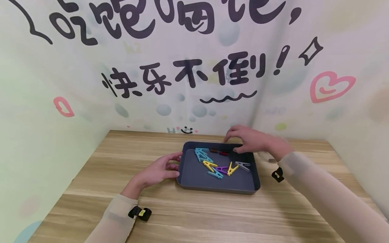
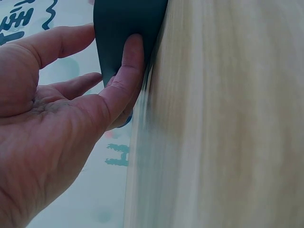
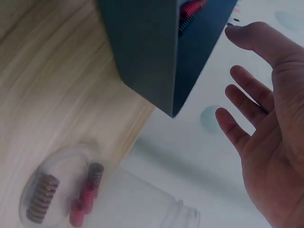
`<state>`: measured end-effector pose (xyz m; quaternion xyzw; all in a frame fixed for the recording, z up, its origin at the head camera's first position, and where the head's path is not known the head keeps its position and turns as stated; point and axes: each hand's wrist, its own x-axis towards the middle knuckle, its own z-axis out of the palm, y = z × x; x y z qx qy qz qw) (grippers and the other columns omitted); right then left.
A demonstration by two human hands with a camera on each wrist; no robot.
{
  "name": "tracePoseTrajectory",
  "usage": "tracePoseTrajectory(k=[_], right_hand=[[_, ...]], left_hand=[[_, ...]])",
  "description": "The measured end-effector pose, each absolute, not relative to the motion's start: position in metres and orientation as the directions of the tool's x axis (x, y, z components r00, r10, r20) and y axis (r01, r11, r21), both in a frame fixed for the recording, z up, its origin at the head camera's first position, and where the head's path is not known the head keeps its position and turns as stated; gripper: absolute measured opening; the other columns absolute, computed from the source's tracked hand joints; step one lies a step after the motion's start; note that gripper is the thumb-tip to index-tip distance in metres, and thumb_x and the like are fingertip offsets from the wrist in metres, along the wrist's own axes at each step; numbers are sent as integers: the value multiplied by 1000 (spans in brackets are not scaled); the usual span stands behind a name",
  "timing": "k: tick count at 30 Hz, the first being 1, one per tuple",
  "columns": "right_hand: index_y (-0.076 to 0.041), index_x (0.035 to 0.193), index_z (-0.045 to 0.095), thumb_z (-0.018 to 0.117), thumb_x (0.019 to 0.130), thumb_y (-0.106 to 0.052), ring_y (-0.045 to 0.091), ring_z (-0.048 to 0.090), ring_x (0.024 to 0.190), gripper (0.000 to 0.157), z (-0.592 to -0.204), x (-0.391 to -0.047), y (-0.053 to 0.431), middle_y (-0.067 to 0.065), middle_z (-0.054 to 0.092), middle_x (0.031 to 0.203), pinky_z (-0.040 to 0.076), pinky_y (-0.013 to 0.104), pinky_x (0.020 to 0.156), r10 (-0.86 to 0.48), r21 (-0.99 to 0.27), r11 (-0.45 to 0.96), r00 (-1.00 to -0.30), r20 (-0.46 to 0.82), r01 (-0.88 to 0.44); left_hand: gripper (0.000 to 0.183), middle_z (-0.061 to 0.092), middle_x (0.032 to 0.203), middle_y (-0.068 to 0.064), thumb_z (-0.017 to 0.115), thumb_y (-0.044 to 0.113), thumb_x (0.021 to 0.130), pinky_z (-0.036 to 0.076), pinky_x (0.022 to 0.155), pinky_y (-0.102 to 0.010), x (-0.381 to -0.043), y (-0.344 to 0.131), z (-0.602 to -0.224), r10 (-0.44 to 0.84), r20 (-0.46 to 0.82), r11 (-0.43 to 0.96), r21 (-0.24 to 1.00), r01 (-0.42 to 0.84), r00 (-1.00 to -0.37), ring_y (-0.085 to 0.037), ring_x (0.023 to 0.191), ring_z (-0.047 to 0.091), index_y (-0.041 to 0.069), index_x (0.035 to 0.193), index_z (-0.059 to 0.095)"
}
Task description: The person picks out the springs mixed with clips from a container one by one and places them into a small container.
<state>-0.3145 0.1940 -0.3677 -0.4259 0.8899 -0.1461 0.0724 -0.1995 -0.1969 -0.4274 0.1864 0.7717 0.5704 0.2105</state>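
Observation:
A dark grey tray (image 1: 218,190) sits mid-table and holds blue (image 1: 200,154), yellow (image 1: 209,164), purple (image 1: 222,169) and grey (image 1: 243,165) clothespins. Small red and brown springs (image 1: 217,151) lie along its back wall. My left hand (image 1: 173,165) rests at the tray's left side. In the left wrist view its thumb (image 2: 126,71) presses flat on the tray's outer wall (image 2: 118,28). My right hand (image 1: 243,140) hovers over the tray's back right corner with fingers spread, holding nothing. The right wrist view shows that hand (image 3: 261,109) apart from the tray corner (image 3: 142,52).
A clear jar (image 3: 95,194) lies on its side on the wooden table (image 1: 121,162), right of the tray, with a few springs (image 3: 42,197) inside. Printed walls close in the table at the back and on both sides.

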Motion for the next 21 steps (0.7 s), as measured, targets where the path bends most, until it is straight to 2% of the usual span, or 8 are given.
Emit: tracePoseTrajectory(k=[9,15,21], right_hand=[[-24,126,74,83,91,-15,30,55,123,38,-383,-322,181,8,61,137,50,51,105,-802,-234,594,-590,-95,-770],[-24,129,73,81,92,-13,31,55,125,39,-388,-322,172,11,57,142,51,52,106,-803,-230,595,-572,-165,-770],[-24,128,73,80,93,-11,31,54,127,38,-393,-324,167,11,56,145,50,52,109,-804,-219,594,-565,-183,-774]], left_hand=[[74,39,157,-29,63,-4,102,53,107,-43,-199,-196,-426,531,-120,284,958,43,-839,-44,136,55,-5,165,24],[74,39,157,-28,63,-4,102,53,107,-43,-200,-197,-427,530,-124,289,956,41,-839,-43,136,55,-5,165,24],[74,40,156,-28,63,-4,102,53,107,-43,-200,-198,-428,528,-122,291,956,44,-840,-43,137,55,-5,165,25]])
